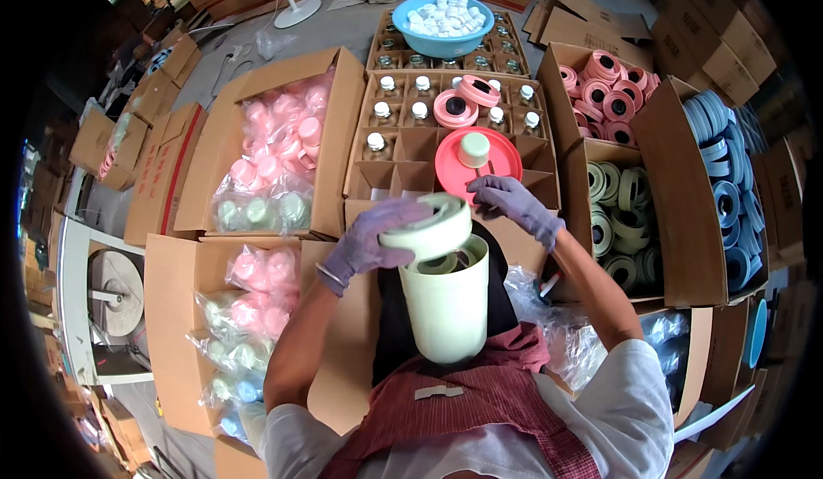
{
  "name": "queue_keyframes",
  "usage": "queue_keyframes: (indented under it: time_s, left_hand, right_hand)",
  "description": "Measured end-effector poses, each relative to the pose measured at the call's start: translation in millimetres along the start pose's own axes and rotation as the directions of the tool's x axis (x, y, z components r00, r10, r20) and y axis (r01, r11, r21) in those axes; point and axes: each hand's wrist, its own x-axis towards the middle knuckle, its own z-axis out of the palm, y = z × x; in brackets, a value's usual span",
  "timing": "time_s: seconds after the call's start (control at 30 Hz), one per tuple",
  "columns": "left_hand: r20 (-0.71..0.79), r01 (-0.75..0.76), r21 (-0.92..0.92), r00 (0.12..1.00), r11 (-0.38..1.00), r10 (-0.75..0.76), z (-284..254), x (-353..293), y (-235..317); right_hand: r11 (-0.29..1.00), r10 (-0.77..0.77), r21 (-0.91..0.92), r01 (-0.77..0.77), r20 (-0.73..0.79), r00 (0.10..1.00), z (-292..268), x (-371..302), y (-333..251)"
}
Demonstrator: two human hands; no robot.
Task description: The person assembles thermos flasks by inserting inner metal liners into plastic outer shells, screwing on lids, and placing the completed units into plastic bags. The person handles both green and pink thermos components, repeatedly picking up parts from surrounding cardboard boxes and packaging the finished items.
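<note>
My left hand (373,237) wears a purple glove and grips a pale green ring-shaped collar (426,231). The collar is tilted over the open mouth of a pale green cylindrical container (445,312), which stands upright at my lap. Inside its mouth a green ring and something dark show in part. My right hand (514,206), gloved too, is at the near edge of a round red dish (454,155). Its fingers are pinched together near a thin dark piece lying in the dish; what they hold is unclear. A small pale green cup-like cap (474,149) sits in the dish.
Ahead, a divided carton (394,174) holds white-capped glass bottles, with pink rings (455,108) on top. Behind is a blue basin (437,46) of white caps. Cartons hold bagged pink cups (268,168) at left, and green rings (630,213) and blue rings (729,200) at right.
</note>
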Motion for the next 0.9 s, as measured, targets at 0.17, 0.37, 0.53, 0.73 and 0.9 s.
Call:
queue_keyframes:
  time_s: [0.17, 0.37, 0.53, 0.73, 0.9]
  left_hand:
    - [0.128, 0.001, -0.115, 0.992, 0.993, 0.014, 9, 6, -4]
    - [0.14, -0.064, -0.117, 0.987, 0.991, 0.08, 30, -9, -6]
    - [0.045, 0.176, 0.096, 0.982, 0.98, -0.181, 48, -13, 50]
    - [-0.166, 0.248, -0.649, 0.876, 0.719, -0.453, 77, -22, -4]
    - [-0.196, 0.371, -0.603, 0.789, 0.706, -0.582, 140, -42, -14]
  right_hand:
    - [0.965, -0.257, -0.046, 0.258, 0.02, 0.966, 50, -30, -13]
    - [0.966, -0.257, -0.015, 0.257, -0.065, 0.964, 78, -45, 1]
    - [0.895, -0.36, 0.377, 0.24, 0.292, 0.886, 64, -3, 53]
    - [0.542, -0.671, -0.507, 0.67, 0.219, 0.708, 77, -99, -24]
    - [0.536, -0.444, -0.767, 0.352, 0.098, 0.891, 57, -177, -49]
